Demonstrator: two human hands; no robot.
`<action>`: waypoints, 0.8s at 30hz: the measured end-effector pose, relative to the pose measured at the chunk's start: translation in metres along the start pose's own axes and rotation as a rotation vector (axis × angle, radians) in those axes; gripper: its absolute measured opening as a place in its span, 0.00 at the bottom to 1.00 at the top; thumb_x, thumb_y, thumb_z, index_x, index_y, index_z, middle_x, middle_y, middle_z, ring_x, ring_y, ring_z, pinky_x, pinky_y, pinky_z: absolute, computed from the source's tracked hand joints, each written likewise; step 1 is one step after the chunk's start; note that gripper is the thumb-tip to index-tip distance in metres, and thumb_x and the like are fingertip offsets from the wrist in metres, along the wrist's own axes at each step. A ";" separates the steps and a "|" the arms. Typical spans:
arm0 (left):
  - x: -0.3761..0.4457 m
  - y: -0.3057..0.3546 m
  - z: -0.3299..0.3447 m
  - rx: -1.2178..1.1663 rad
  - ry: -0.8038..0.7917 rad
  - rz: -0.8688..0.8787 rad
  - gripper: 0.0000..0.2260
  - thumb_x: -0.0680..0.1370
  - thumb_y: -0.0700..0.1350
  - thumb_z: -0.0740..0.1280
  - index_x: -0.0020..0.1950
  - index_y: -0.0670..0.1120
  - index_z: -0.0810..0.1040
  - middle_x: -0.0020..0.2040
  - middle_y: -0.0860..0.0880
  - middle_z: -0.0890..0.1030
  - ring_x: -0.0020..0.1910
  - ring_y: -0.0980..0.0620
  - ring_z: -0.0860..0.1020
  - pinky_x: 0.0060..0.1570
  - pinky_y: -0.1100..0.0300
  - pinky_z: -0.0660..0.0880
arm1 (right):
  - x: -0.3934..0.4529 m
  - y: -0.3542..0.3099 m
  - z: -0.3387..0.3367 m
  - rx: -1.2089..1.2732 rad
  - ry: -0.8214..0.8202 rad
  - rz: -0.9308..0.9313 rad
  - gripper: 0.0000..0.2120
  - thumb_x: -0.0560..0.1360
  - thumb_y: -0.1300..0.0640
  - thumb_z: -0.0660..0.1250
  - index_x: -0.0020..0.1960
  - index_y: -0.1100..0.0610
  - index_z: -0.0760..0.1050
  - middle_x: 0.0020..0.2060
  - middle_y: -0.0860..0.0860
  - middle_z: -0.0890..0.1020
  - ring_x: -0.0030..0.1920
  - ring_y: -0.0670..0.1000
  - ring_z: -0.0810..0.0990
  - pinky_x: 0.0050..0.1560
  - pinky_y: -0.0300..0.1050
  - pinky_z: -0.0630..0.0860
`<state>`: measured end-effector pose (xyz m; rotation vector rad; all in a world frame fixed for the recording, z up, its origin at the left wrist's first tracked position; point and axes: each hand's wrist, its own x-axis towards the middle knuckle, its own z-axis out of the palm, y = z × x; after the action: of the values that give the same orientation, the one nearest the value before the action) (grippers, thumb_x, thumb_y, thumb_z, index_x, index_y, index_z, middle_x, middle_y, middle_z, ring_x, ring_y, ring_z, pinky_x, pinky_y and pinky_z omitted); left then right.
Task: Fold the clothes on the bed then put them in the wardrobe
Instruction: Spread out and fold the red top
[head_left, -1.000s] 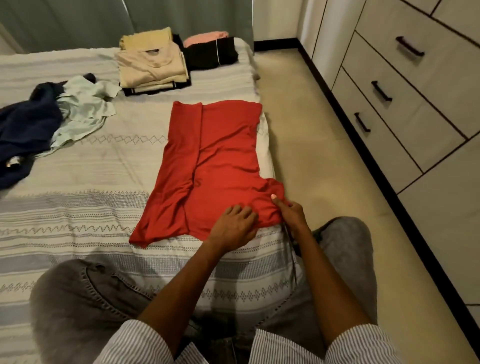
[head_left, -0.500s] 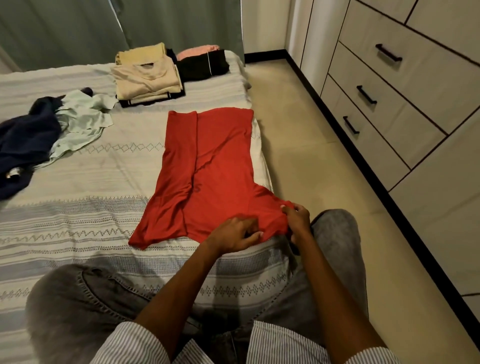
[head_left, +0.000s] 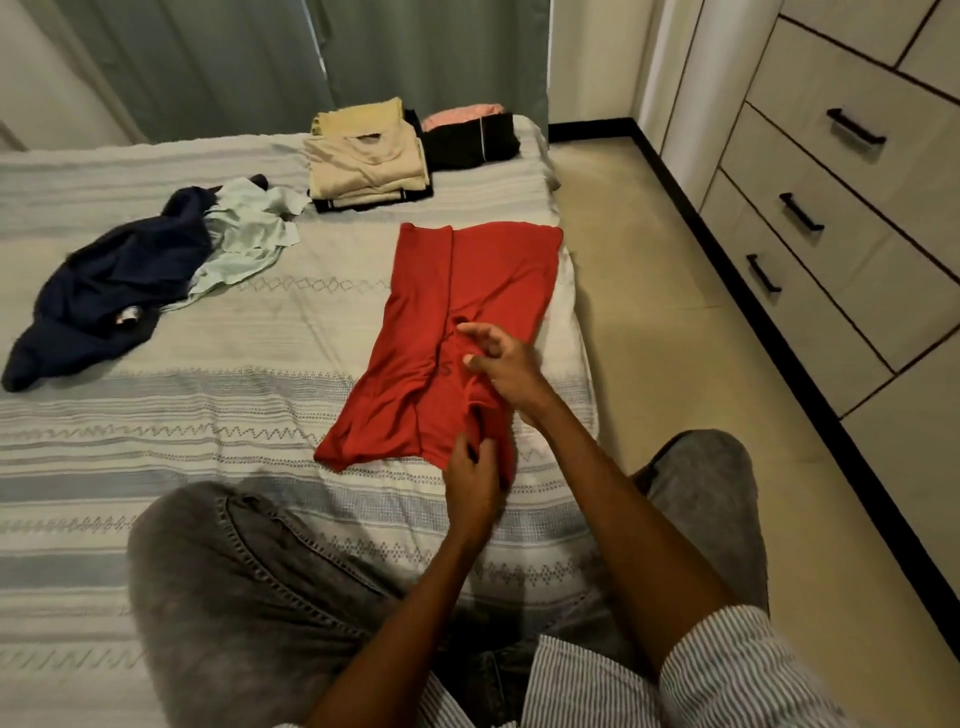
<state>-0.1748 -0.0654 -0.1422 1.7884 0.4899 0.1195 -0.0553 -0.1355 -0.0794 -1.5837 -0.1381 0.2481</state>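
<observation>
The soft red cloth shirt (head_left: 467, 322) is laid long-ways on the striped bed (head_left: 208, 415), pointing away toward the curtain, and its near edge is pinched in the grip of the left hand (head_left: 472, 483) and the right hand (head_left: 501, 364). Two folded piles (head_left: 363, 161) are done. The dark blue top (head_left: 104, 296) and pale green top (head_left: 244, 234) are left unfolded, and nothing is seen put in the wardrobe (head_left: 831, 182) yet.

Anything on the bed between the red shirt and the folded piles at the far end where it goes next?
Nothing visible. Bare bedcover lies between the red shirt and the beige folded pile; the navy garment and pale green one lie off to the left.
</observation>
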 end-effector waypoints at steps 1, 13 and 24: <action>0.003 -0.005 -0.019 -0.057 0.081 -0.062 0.06 0.80 0.46 0.62 0.44 0.47 0.74 0.37 0.49 0.76 0.38 0.48 0.73 0.38 0.53 0.68 | 0.012 -0.003 0.027 -0.023 -0.087 0.021 0.22 0.76 0.74 0.64 0.67 0.62 0.73 0.60 0.54 0.78 0.55 0.43 0.78 0.53 0.33 0.75; 0.034 -0.023 -0.099 0.394 0.167 -0.063 0.04 0.78 0.42 0.61 0.53 0.45 0.70 0.44 0.45 0.77 0.43 0.43 0.76 0.41 0.55 0.68 | 0.049 0.004 0.074 -0.159 -0.070 0.215 0.19 0.75 0.67 0.69 0.64 0.56 0.76 0.36 0.50 0.77 0.23 0.37 0.70 0.22 0.30 0.65; 0.045 -0.024 -0.100 0.809 0.071 0.142 0.20 0.74 0.44 0.65 0.64 0.41 0.67 0.58 0.41 0.74 0.52 0.40 0.76 0.50 0.49 0.74 | -0.001 0.053 0.024 -0.143 0.082 0.451 0.23 0.74 0.60 0.71 0.67 0.54 0.71 0.55 0.56 0.81 0.47 0.53 0.81 0.38 0.45 0.78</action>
<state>-0.1735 0.0467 -0.1451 2.6199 0.4979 0.0882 -0.0651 -0.1143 -0.1323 -1.7529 0.2751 0.5318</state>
